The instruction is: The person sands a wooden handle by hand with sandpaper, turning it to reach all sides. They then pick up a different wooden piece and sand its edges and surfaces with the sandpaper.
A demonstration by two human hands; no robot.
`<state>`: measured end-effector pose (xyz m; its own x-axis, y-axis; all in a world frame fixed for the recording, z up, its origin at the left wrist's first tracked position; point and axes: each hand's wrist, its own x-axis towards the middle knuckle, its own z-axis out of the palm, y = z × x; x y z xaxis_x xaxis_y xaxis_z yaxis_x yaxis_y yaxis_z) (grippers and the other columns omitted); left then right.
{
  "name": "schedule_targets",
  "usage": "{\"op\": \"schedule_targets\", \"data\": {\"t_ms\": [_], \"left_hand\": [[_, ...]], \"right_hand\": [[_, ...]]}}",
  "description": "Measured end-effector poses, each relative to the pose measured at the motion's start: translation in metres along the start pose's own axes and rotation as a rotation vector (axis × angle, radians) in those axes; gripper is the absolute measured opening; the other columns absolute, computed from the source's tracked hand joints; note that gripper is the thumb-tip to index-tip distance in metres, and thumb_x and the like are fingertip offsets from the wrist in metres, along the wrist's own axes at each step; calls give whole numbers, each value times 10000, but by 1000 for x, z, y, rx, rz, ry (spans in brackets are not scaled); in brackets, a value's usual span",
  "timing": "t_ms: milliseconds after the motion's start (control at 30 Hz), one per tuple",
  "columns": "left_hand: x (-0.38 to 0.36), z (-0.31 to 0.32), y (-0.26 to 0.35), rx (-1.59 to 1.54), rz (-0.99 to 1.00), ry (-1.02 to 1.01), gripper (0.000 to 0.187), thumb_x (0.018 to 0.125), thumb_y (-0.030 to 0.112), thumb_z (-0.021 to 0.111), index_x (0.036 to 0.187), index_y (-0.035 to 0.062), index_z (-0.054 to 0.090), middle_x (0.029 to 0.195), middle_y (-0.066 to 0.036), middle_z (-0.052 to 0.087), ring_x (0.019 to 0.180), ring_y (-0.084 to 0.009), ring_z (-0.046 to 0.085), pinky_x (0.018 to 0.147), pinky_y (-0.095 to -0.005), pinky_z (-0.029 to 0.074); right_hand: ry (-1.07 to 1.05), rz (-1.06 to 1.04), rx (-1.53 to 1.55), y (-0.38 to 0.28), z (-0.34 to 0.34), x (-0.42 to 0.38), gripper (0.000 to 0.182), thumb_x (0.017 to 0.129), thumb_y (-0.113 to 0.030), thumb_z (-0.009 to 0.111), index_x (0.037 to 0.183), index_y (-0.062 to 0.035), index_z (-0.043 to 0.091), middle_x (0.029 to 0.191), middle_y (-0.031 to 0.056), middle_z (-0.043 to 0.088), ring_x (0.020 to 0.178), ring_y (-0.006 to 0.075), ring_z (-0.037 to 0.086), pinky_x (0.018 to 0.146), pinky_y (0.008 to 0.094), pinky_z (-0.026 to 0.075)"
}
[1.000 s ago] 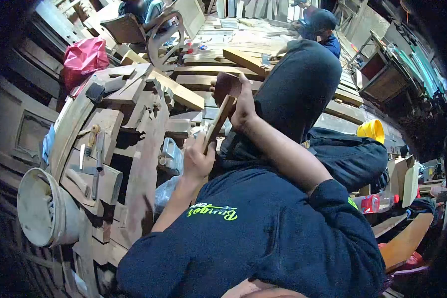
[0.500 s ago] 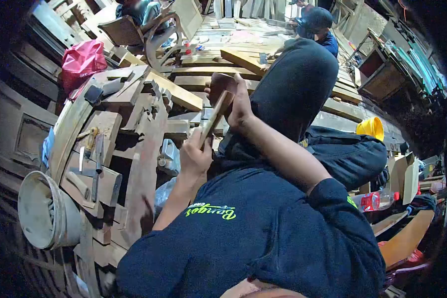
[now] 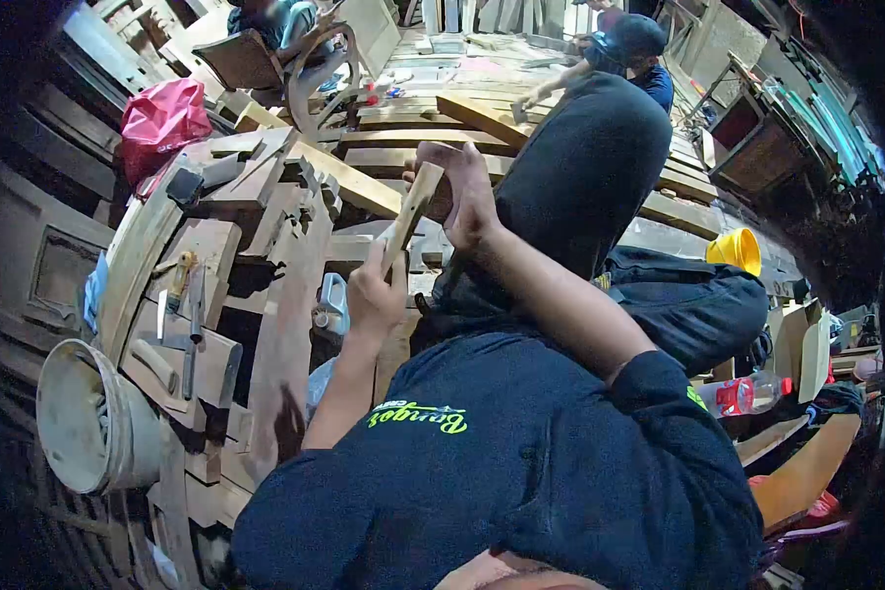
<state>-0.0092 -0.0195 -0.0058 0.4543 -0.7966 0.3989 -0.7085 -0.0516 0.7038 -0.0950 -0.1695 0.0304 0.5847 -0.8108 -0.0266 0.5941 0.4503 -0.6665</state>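
Note:
My left hand (image 3: pixel 375 292) is wrapped round the lower end of a narrow flat-sided wooden piece (image 3: pixel 410 211) with a dark patch along one side. Its far end tilts up and rests close beside my right palm. My right hand (image 3: pixel 473 202) is raised by my bent knee, thumb up and fingers curled round a thin, flat brown piece (image 3: pixel 441 154). That hand partly hides the piece, and I cannot tell what it is. Both forearms lie in front of my dark shirt.
Left of me, a wooden bench (image 3: pixel 290 295) carries chisel-like tools (image 3: pixel 195 305) and wood blocks. A white bucket (image 3: pixel 77 418) stands beside it. Ahead are planks (image 3: pixel 482 120) and two people, one (image 3: pixel 634 49) reaching out an arm. A yellow container (image 3: pixel 734 253) and bottle (image 3: pixel 733 398) are rightward.
My left hand has shifted slightly left with the wooden piece, whose upper end has turned and moved left. My right hand barely moves. The person ahead at right has stretched out an arm.

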Motion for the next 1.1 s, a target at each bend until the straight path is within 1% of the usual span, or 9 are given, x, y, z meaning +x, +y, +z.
{"op": "schedule_targets", "data": {"t_ms": [200, 400, 567, 600, 767, 867, 1000, 1033, 1100], "left_hand": [[0, 6, -3, -8, 71, 19, 146, 873, 156, 536, 955, 36, 549, 664, -248, 589, 667, -437, 594, 525, -493, 450], [3, 1, 1, -42, 31, 35, 145, 858, 149, 548, 938, 28, 539, 640, -249, 577, 630, -436, 595, 521, -496, 451], [0, 8, -5, -30, 159, 32, 203, 874, 169, 562, 965, -9, 591, 649, -239, 587, 627, -407, 610, 533, -434, 460], [2, 5, -2, -80, 29, -13, 159, 856, 132, 542, 980, 34, 534, 681, -254, 584, 674, -444, 591, 532, -495, 453], [-3, 12, -7, -75, 176, 3, 182, 868, 151, 554, 1015, 43, 543, 700, -245, 597, 692, -431, 603, 532, -468, 458], [5, 4, 7, -47, 27, 43, 196, 873, 165, 557, 1031, 50, 548, 698, -243, 599, 694, -431, 604, 543, -476, 462], [2, 9, 0, 15, 151, -2, 192, 885, 189, 556, 1013, 46, 550, 696, -228, 613, 673, -423, 610, 535, -474, 463], [5, 8, 5, -85, 34, 30, 172, 883, 188, 557, 972, 41, 543, 699, -230, 611, 670, -430, 603, 535, -478, 459], [5, 9, 1, -82, 52, 14, 179, 880, 192, 561, 938, 25, 532, 675, -238, 595, 662, -442, 594, 532, -480, 448]], "right_hand": [[-26, -29, -22, 1, 4, -3, 626, 921, -570, 297, 1177, -43, 520, 1036, 153, 625, 888, 245, 622, 817, 377, 497], [-19, -43, 5, 0, 7, -3, 661, 915, -602, 279, 1068, -24, 562, 880, 118, 638, 788, 225, 619, 766, 341, 499], [-34, -15, 1, -3, 4, -4, 676, 907, -622, 269, 1118, -45, 551, 944, 124, 641, 842, 227, 622, 806, 364, 493], [-73, 12, 41, -1, 4, -4, 691, 906, -627, 264, 1118, -39, 560, 947, 130, 645, 860, 229, 627, 801, 354, 491], [5, 36, -6, -2, -1, -2, 742, 887, -664, 261, 1171, -36, 535, 998, 152, 632, 842, 270, 636, 765, 374, 505], [21, 9, 3, 0, 7, -4, 756, 884, -675, 242, 1193, -45, 523, 948, 155, 643, 847, 259, 637, 699, 364, 494], [-1, 81, 23, -3, -1, -4, 776, 889, -674, 206, 1207, -34, 507, 993, 175, 623, 851, 282, 630, 807, 406, 497], [-23, 53, 13, -2, 2, -3, 792, 884, -685, 199, 1213, -32, 504, 992, 176, 624, 860, 283, 629, 809, 403, 496], [-47, 60, 45, 0, 3, -2, 830, 877, -702, 173, 1234, -22, 488, 1005, 184, 624, 892, 286, 626, 820, 398, 496]]}}
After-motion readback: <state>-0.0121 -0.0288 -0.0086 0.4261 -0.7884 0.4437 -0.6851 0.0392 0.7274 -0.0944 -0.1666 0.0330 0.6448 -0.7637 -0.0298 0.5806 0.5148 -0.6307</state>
